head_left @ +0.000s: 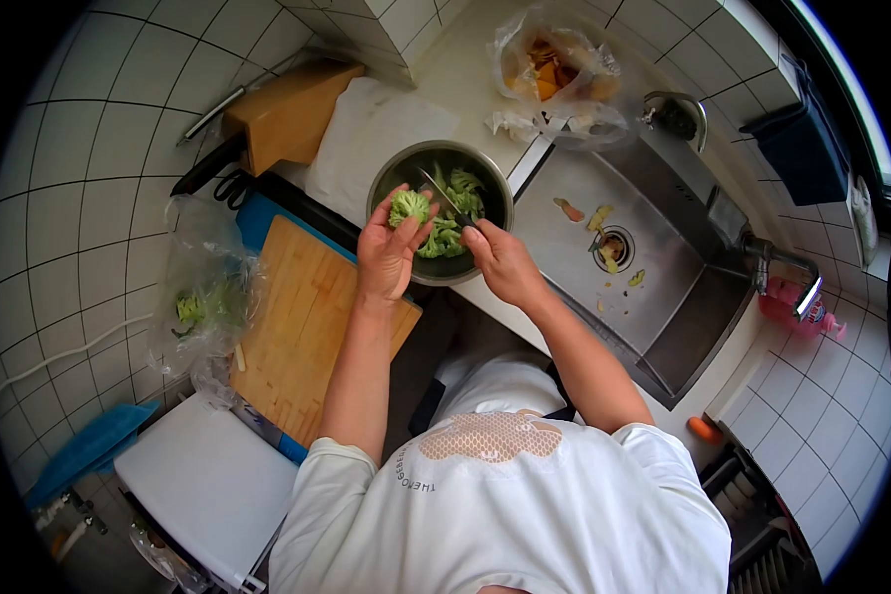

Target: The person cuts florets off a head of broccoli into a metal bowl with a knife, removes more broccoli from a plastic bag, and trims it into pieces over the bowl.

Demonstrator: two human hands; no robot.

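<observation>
Broccoli piece: one, pale green, knobbly and rounded; located above the left side of the bowl. Left hand: curled round this piece, fingers and thumb gripping it.

Knife: one, small, with a thin, straight metal blade and a dark handle; held over the bowl, its blade slanting toward the left hand. Right hand: closed firmly on the handle.

Bowl: one, round and deep, of smooth grey metal; stood at the edge of the pale, smooth counter. Cut greens: several, bumpy and bright, lay inside it.

Cutting board: one, rectangular, of light wood with visible grain; lay over a flat blue board.

Plastic bag: one, clear and crinkled; sat left of the cutting board with leafy greens showing through.

Wooden block: one, angular, warm brown; stood beside a white cloth, soft and creased.

Sink: one, rectangular, of brushed metal; vegetable scraps, thin and curled, lay around its round drain.

Bottle: one, pink; stood beside the sink.
</observation>
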